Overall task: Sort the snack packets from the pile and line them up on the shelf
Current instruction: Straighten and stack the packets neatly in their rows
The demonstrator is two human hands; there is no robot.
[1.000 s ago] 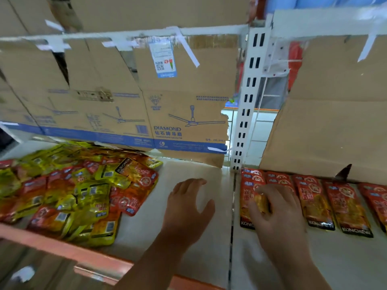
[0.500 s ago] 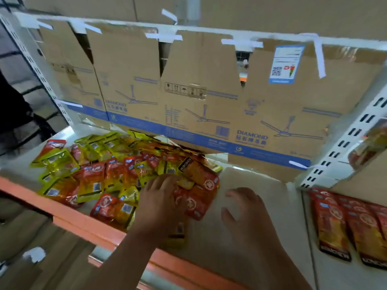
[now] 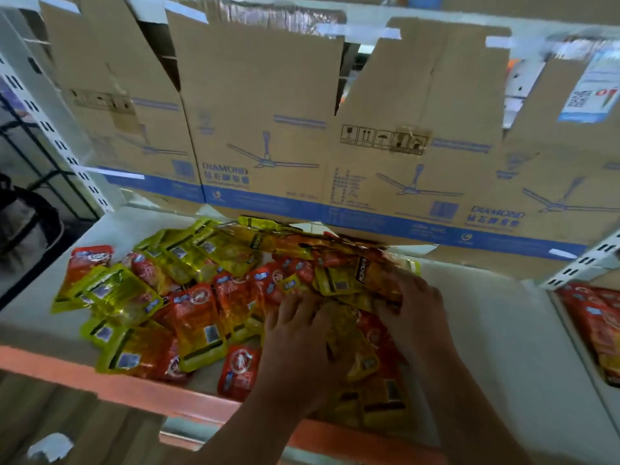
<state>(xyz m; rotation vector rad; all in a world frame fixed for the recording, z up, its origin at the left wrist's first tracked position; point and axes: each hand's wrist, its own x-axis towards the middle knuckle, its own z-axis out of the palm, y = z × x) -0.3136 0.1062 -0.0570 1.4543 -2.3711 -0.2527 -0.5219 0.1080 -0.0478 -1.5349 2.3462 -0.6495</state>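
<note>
A loose pile of red and yellow snack packets (image 3: 188,297) covers the left half of the white shelf (image 3: 486,330). My left hand (image 3: 298,340) lies flat on the pile's near right part, its spread fingers resting on red and yellow packets. A little to its right, my right hand (image 3: 416,313) sits on the pile's right edge, fingertips on an orange-red packet (image 3: 379,280). Motion blur hides whether they grip it. A row of red packets (image 3: 597,323) lies lined up on the neighbouring shelf section at the far right.
Flattened cardboard fan boxes (image 3: 302,129) form the back wall behind the shelf. An orange rail (image 3: 67,370) edges the shelf front. White slotted uprights stand at the left (image 3: 50,129) and right (image 3: 583,263). Bare shelf surface lies between the pile and the right row.
My view swung left from the lined-up row to the pile. Both hands moved from the bare shelf onto the pile, the right hand having left the row of red packets.
</note>
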